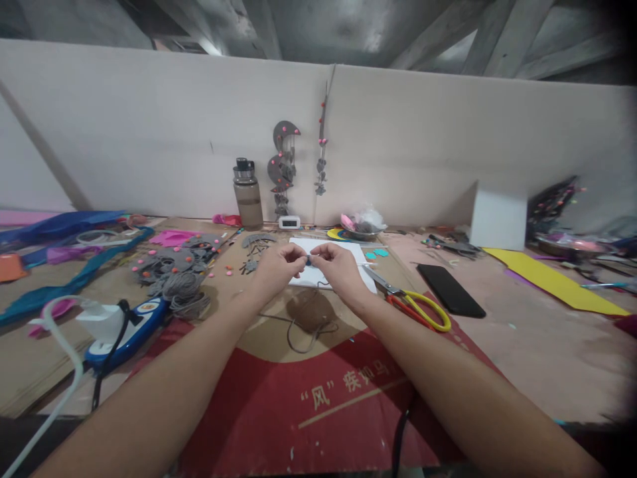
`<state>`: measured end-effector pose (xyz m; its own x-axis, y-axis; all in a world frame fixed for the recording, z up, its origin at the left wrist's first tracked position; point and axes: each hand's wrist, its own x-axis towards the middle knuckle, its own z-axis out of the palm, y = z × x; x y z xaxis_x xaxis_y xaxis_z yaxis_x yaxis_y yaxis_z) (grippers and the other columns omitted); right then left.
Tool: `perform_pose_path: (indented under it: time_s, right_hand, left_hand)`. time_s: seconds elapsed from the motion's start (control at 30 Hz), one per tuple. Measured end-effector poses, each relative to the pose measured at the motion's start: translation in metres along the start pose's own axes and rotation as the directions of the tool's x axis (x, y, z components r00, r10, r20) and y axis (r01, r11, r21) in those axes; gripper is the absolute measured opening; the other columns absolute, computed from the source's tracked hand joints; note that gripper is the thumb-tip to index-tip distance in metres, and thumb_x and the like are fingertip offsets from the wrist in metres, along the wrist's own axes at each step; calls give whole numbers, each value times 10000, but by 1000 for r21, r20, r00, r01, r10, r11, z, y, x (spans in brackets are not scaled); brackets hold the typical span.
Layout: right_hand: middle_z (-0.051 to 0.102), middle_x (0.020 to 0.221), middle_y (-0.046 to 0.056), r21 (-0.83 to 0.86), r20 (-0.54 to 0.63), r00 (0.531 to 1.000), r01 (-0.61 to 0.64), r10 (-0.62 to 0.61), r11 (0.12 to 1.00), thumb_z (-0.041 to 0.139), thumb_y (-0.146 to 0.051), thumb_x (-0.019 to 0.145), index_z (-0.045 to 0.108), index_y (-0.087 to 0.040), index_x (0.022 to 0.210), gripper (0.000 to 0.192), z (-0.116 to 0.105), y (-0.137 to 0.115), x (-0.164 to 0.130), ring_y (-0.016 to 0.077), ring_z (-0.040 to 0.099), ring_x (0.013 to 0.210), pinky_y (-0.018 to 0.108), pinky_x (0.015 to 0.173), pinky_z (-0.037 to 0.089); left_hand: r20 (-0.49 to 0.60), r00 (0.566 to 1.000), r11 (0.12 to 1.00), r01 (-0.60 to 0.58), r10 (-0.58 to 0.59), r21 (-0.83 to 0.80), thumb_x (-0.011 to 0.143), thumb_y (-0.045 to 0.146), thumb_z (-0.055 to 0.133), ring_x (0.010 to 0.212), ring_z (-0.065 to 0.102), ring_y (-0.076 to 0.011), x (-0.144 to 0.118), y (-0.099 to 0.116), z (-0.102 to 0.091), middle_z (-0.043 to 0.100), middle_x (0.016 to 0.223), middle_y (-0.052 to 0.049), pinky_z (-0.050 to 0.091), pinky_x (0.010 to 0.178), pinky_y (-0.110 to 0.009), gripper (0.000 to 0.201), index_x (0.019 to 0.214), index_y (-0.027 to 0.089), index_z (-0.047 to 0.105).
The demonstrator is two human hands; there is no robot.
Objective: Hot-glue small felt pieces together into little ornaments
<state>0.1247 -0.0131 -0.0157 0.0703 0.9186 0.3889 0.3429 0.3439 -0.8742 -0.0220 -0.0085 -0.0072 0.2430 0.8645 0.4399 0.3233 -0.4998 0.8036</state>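
Blue, a small bead (309, 261) sits pinched between both hands, left hand (277, 267) and right hand (338, 267), over white paper (318, 273).

Both hands (308, 264) pinch a small dark bead (309, 261).
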Motion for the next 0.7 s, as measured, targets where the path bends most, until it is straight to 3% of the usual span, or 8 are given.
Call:
perform_pose_path:
  time_s: [0.13,0.27,0.37,0.6,0.7]
  right_hand:
    - [552,583,-33,18,28,999,-25,24,1000,571,-301,675,617,-155,682,153,-2,7,6,86,433,517,217,504,343]
    - [566,591,-25,-91,6,1000,10,-9,996,557,-260,689,617,-152,683,124,-5,3,5,91,460,534,216,511,340]
    - [580,607,-19,-182,21,998,65,-63,981,543,-233,706,621,-154,705,112,-5,-2,2,93,478,548,216,523,346]
    - [582,678,-2,-312,55,969,247,-242,918,528,-179,736,604,-168,730,78,-2,0,-4,106,495,620,236,608,379]
    - [572,714,-6,-269,69,961,277,-268,923,521,-190,762,575,-169,873,125,0,6,-4,115,504,650,242,620,390]
  left_hand:
    - [57,998,1000,5,-7,22,744,238,554,514,552,-93,1,1,0,609,592,7,423,529,-215,113,737,146,619]
    - [159,976,974,174,-150,-145,768,287,573,544,598,-110,5,-4,1,656,659,-43,480,577,-246,180,807,121,630]
    - [193,962,932,241,-193,-269,753,285,606,581,622,-129,7,-7,1,665,671,-61,516,599,-272,209,859,106,634]
    - [167,956,953,266,-242,-143,732,215,611,543,637,-149,4,1,-2,669,605,-76,519,556,-264,129,770,97,648]
    - [101,967,963,246,-235,-112,709,175,602,502,620,-140,6,0,-3,654,561,-58,494,510,-238,76,717,110,640]
